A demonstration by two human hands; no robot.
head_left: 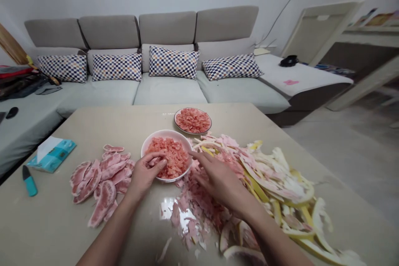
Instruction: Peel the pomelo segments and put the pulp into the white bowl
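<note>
A white bowl (144, 148) holds loose pink pomelo flesh (174, 156). Over its left side is my left hand (149, 171), thumb and fingers curled together around what looks like a small piece of the flesh, mostly hidden by the fingers. My right hand (215, 174) reaches to the bowl's right rim, fingers stretched out and apart, with nothing visible in them. Beneath that hand lie pink membrane scraps (190, 199). Peeled pomelo segments (106, 203) are heaped left of the bowl.
Behind the bowl stands a plate (175, 121) of pomelo flesh. Yellow and white peel (289, 178) spreads along the right of the table (124, 120). At the left are a tissue pack (57, 156) and a teal-handled tool (30, 183). A sofa (168, 89) stands beyond.
</note>
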